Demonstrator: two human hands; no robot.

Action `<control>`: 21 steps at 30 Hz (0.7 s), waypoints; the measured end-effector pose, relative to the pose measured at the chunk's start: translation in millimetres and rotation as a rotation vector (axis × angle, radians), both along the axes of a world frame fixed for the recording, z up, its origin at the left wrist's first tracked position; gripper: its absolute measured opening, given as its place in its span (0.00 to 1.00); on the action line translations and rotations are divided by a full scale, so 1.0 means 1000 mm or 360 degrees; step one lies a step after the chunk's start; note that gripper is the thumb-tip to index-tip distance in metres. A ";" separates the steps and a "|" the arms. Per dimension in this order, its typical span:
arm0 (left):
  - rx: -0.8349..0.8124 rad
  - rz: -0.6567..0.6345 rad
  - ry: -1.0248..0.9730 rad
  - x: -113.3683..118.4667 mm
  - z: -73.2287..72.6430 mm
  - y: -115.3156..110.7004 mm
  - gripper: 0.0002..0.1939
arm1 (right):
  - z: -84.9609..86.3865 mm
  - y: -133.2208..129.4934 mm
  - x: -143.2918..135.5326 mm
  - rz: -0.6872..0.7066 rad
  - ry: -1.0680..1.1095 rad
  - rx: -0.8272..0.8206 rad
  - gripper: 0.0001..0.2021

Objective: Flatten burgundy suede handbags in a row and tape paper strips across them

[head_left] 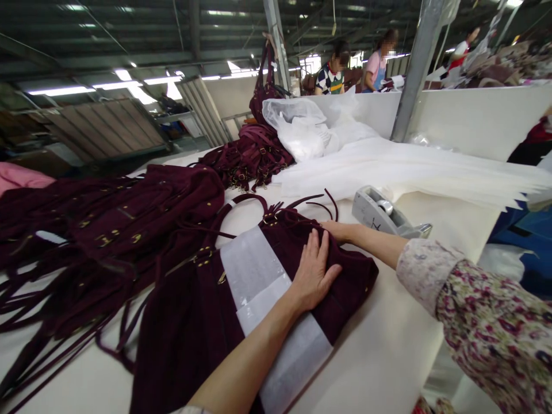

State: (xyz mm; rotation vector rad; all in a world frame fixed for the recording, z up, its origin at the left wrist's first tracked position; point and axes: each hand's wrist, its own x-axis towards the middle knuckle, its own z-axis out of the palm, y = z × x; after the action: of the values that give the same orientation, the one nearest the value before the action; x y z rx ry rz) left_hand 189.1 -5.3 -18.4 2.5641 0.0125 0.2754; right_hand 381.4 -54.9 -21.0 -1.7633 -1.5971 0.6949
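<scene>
A dark maroon handbag lies on the white table in front of me, its looped handle and thin cords stretching toward the back. Across its middle runs a band of white paper, with one piece overlapping another. My left hand rests flat on the bag just right of the paper, fingers stretched out and thumb apart. At the bag's far right edge is my right hand; its fingers are hidden behind the bag's fabric.
More maroon bags with trailing straps lie at left. Behind are a heap of buckled straps, a clear plastic bag and stacked white sheets. A grey tape dispenser stands near my right forearm. Several people work beyond a white partition.
</scene>
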 end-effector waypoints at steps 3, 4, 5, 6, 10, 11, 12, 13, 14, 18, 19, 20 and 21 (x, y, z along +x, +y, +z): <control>0.0009 0.0018 0.0019 0.000 -0.002 0.002 0.37 | 0.020 -0.033 0.005 -0.0038 -0.0138 0.0015 0.06; 0.0008 0.0018 0.0026 0.000 -0.002 0.003 0.36 | 0.023 -0.046 0.005 -0.0030 -0.0130 -0.0007 0.07; 0.0004 0.0014 0.0030 0.000 -0.001 0.003 0.36 | 0.024 -0.057 0.003 0.0017 -0.0058 -0.0061 0.09; -0.0003 0.0007 0.0033 0.000 -0.001 0.004 0.36 | 0.023 -0.067 0.001 0.0091 0.0079 -0.0135 0.11; -0.0041 0.0011 0.0004 0.001 0.002 0.004 0.35 | 0.010 -0.078 -0.012 0.0298 0.0553 -0.0391 0.13; -0.0043 0.0006 0.0003 0.002 0.003 0.004 0.34 | 0.009 -0.076 -0.013 0.0266 0.0525 -0.0402 0.12; -0.0039 -0.0004 0.0004 0.002 0.005 0.004 0.34 | 0.009 -0.073 -0.013 0.0229 0.0472 -0.0400 0.11; -0.0032 -0.0016 0.0003 0.002 0.006 0.004 0.34 | 0.010 -0.071 -0.012 0.0177 0.0408 -0.0395 0.10; -0.0024 -0.0029 0.0000 0.002 0.007 0.004 0.34 | 0.012 -0.070 -0.011 0.0095 0.0343 -0.0399 0.11; -0.0018 -0.0068 -0.0041 0.000 0.011 0.004 0.34 | 0.022 -0.075 -0.009 -0.0247 0.0237 -0.0536 0.21; -0.0023 -0.0077 -0.0042 0.000 0.011 0.004 0.34 | 0.023 -0.077 -0.011 -0.0257 0.0299 -0.0567 0.22; -0.0030 -0.0083 -0.0043 -0.001 0.012 0.004 0.34 | 0.023 -0.078 -0.013 -0.0232 0.0400 -0.0581 0.23; -0.0039 -0.0084 -0.0047 -0.001 0.012 0.004 0.34 | 0.024 -0.079 -0.016 -0.0206 0.0519 -0.0591 0.23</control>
State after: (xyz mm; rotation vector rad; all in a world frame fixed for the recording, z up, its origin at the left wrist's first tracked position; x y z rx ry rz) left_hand 188.2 -1.3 -6.7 2.5315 -0.0621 0.2913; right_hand 365.7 -133.6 2.6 -1.8698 -1.1783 1.2066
